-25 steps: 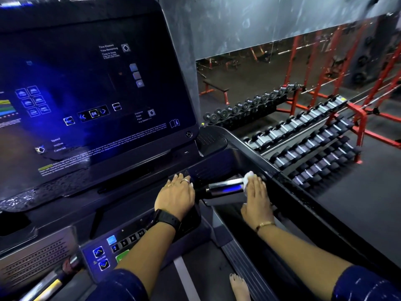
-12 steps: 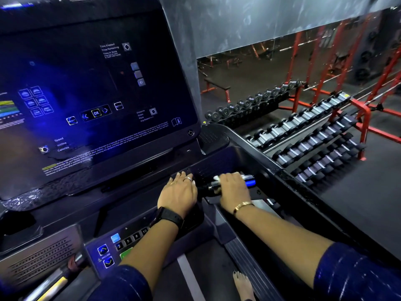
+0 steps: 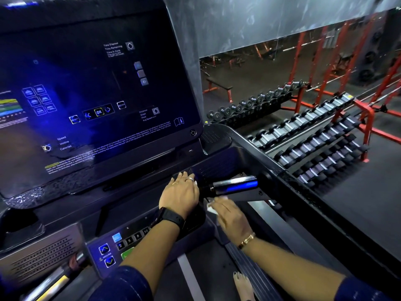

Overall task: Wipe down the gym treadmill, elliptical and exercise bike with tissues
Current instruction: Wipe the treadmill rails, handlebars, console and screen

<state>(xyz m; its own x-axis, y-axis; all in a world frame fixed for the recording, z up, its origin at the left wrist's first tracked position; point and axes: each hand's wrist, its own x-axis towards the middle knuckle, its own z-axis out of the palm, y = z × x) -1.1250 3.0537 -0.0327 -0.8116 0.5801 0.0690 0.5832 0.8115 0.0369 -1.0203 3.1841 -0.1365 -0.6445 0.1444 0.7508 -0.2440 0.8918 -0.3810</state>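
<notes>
One treadmill console point(image 3: 97, 94), 1 chrome handle point(image 3: 234, 184) at its 4 o'clock. L hand point(image 3: 181, 196) lies flat on the console ledge, fingers together, holding nothing. R hand point(image 3: 233, 218) sits at the handle's 6 o'clock, 1 white tissue point(image 3: 211, 208) under its fingers (blurred, can't tell if pinched). One 3-tier dumbbell rack point(image 3: 314, 144) at 2 o'clock.

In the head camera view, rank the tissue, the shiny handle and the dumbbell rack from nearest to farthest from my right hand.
1. Tissue: touching the right hand, at its fingers.
2. Shiny handle: just ahead of the hand.
3. Dumbbell rack: far off to the right.
</notes>
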